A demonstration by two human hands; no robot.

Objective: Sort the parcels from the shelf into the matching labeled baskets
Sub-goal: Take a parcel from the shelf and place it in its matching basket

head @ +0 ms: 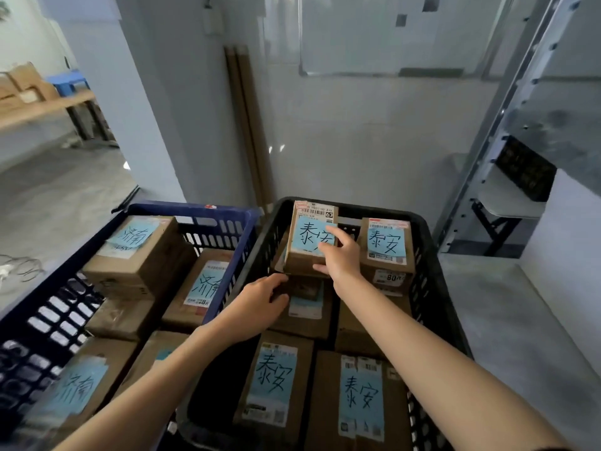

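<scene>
- Parcels [276, 379] fill the basket's [427, 271] near end.
- Right hand [340, 258] grips a far parcel [302, 239]; left hand [260, 304] clasps its lower corner.
- Perched unevenly, it may topple.

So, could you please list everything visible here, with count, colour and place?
black slotted plastic basket: one, black, centre-right.
blue slotted plastic basket: one, dark blue, left, beside it.
brown cardboard parcels labelled 泰安: about six, blue labels, in black basket.
brown cardboard parcels labelled 济南: about five, blue labels, in blue basket.
grey metal shelf rack: one, grey, far right.
whiteboard: one, white, back wall.
left-hand grip: one, pinching corner of lower parcel.
right-hand grip: one, holding top 泰安 parcel.
</scene>
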